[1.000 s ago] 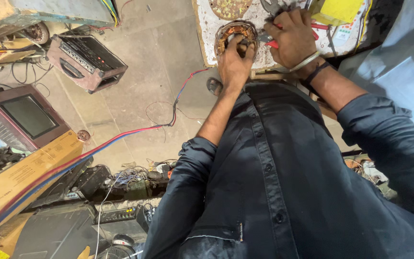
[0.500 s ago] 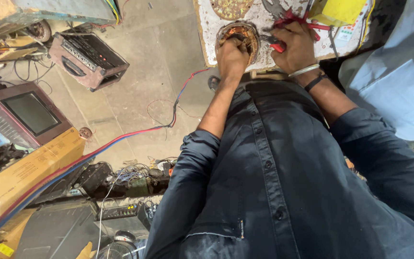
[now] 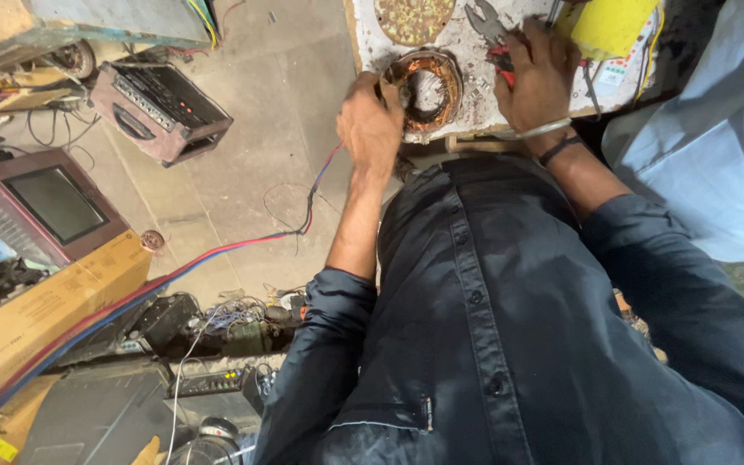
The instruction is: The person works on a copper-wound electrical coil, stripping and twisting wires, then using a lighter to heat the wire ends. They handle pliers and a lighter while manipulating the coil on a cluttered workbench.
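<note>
A copper-wound stator ring (image 3: 428,86) lies on a dirty white work board (image 3: 475,95) at the top of the view. My left hand (image 3: 370,120) grips the ring's left edge, fingers curled onto the windings. To the right of the ring, my right hand (image 3: 540,77) is closed over the red handles of pliers (image 3: 491,30); their grey jaws stick out to the upper left, flat on the board. Silver and dark bangles circle my right wrist. My dark buttoned shirt fills the lower middle.
Another person's light blue sleeve (image 3: 703,146) is at the right. A yellow object (image 3: 609,26) and a round patterned disc (image 3: 413,15) lie on the board. On the floor: a red-and-blue cable (image 3: 217,254), old monitor (image 3: 53,202), radio (image 3: 161,108), cardboard box (image 3: 45,310), tangled electronics.
My left hand slid from on top of the ring to its left edge. My right hand shifted slightly right on the board, still over the pliers.
</note>
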